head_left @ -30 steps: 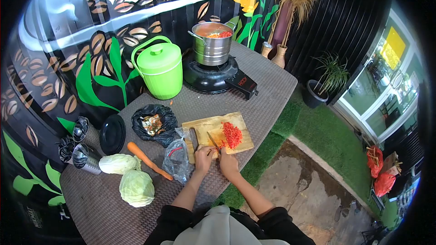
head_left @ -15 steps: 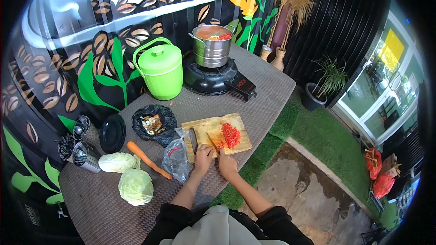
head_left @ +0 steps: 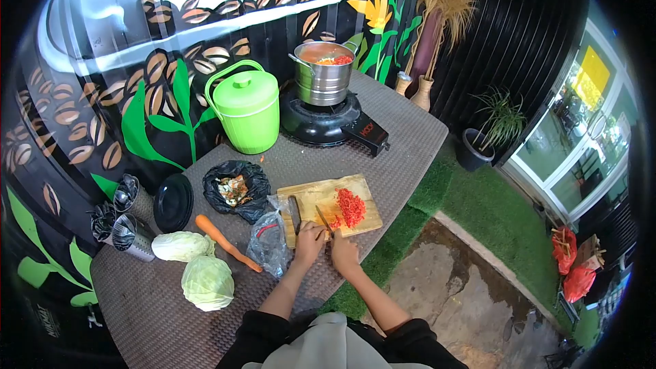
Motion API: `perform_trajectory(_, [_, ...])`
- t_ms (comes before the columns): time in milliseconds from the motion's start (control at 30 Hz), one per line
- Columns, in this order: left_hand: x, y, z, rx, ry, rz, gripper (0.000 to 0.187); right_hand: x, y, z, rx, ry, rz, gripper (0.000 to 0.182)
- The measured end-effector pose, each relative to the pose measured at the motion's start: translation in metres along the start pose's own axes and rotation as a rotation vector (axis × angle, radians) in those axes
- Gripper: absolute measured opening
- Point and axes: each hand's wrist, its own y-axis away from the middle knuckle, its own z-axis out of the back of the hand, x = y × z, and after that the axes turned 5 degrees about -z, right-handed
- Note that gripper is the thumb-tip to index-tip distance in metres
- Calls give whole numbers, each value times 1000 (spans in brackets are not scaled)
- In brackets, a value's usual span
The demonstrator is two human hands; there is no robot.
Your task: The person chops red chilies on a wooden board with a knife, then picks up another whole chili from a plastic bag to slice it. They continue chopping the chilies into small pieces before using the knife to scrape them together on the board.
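Note:
At the near edge of a wooden cutting board point(head_left: 311, 195), my right hand point(head_left: 344, 253) is wrapped round the handle of a knife point(head_left: 323, 216). Its blade points away from me, over the board. Close on its left, my left hand point(head_left: 310, 240) has its fingers curled down on the board beside the blade. What those fingers pinch is mostly hidden, with only a small orange-red bit showing by the blade. A heap of finely chopped red pieces point(head_left: 350, 208) lies on the board's right half, with a few pieces by the knife.
Left of the board are a clear plastic bag point(head_left: 267, 240), a black bag of scraps point(head_left: 236, 191), a carrot point(head_left: 225, 242) and two cabbages point(head_left: 208, 283). Behind stand a green lidded bucket point(head_left: 249, 113) and a steel pot point(head_left: 322, 82) on a black stove point(head_left: 314, 123).
The whole view has shifted slightly. The knife has moved a little against the board, and both hands stay close together at its near edge.

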Motion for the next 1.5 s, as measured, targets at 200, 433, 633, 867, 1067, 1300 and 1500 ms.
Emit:
perform_trajectory(200, [1, 0, 1, -12, 12, -21, 13, 1, -22, -1, 2, 37, 50, 30])
perform_trajectory(433, [-1, 1, 0, -53, 142, 188, 23, -4, -6, 3, 21, 32, 27, 35])
perform_trajectory(633, [-3, 1, 2, -7, 184, 191, 35, -2, -23, -7, 37, 8, 14, 37])
perform_trajectory(867, [1, 5, -3, -48, 180, 143, 42, -9, -13, -4, 1, 25, 67, 33])
perform_trajectory(1067, [0, 5, -3, -42, 203, 174, 37, -8, -24, -9, 7, 24, 68, 29])
perform_trajectory(1300, [-1, 4, -4, -50, 201, 191, 29, 0, -7, -9, 6, -6, 6, 31])
perform_trajectory(1500, [-3, 6, -4, -71, 213, 195, 28, -5, -20, 10, 100, -13, 43, 30])
